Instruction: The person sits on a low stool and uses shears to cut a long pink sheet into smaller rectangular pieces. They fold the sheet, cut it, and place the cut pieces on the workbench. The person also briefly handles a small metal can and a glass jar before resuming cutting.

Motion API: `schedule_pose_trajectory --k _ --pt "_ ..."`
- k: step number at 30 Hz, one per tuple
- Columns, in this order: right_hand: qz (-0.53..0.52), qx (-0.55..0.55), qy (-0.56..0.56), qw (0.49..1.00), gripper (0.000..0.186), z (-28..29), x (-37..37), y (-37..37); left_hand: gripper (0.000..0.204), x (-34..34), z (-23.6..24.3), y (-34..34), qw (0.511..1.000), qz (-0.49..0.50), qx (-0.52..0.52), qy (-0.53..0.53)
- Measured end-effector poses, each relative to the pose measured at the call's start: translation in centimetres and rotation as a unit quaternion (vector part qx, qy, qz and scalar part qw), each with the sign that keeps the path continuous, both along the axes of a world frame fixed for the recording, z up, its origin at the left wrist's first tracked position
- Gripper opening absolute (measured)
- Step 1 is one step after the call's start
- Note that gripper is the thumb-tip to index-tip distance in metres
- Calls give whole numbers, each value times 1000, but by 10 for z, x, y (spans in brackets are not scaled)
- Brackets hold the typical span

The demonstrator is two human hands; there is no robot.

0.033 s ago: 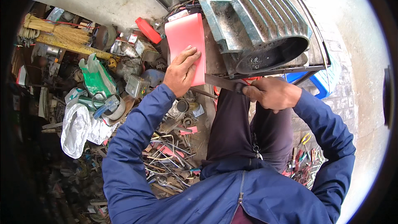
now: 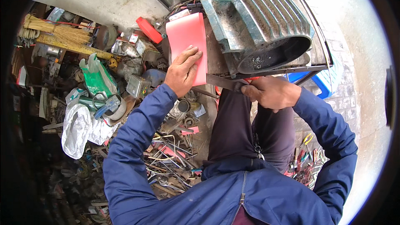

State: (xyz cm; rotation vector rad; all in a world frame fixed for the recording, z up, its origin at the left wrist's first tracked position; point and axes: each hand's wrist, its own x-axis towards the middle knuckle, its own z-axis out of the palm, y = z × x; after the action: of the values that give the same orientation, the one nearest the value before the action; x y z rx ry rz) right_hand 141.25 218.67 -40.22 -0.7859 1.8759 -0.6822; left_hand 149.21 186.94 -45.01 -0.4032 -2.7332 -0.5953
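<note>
Your pink sheet (image 2: pixel 189 33) lies lengthwise at the left edge of the desk (image 2: pixel 211 54), smooth and matte, in a flat coral shade, its right edge showing more than one layer and its far end curving gently. Your left hand (image 2: pixel 183 71) rests on its near part, fingers extended and laid flat over the surface. Your right hand (image 2: pixel 273 93) has its fingers closed round the dark handle of a knife (image 2: pixel 218 81), whose flat metal blade meets the sheet's lower right edge; whether the tip sits between the layers, you cannot tell. Right of the sheet stands a worn, green-grey finned casing (image 2: pixel 266 12), its round mouth towards you, with pale crumbs inside. To your left, a small tin (image 2: pixel 133 38) carries a white and red label, its print too small to read. Beyond your left sleeve sit a green-and-white plastic bag (image 2: pixel 98 77), contents hidden, and a pale round bowl (image 2: pixel 119 114) with a blue item (image 2: pixel 107 107) across its rim.
</note>
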Motion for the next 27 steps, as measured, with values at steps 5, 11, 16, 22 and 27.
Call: schedule_pose_trajectory --k 5,11,16,22,27 --pt "32 -114 173 978 49 -24 7 -16 37 0 -3 0 1000 6 -1 2" --pt "9 -145 188 971 47 -40 24 -5 39 -1 -4 0 1000 12 -1 11" --pt "12 -75 174 982 51 -34 40 5 40 -1 -5 0 1000 17 9 3" --pt "-3 -87 178 980 44 -32 49 15 41 -2 -4 -4 1000 7 17 -17" --pt "45 -100 176 978 44 -35 29 -6 41 -2 1 -6 999 11 8 -51"
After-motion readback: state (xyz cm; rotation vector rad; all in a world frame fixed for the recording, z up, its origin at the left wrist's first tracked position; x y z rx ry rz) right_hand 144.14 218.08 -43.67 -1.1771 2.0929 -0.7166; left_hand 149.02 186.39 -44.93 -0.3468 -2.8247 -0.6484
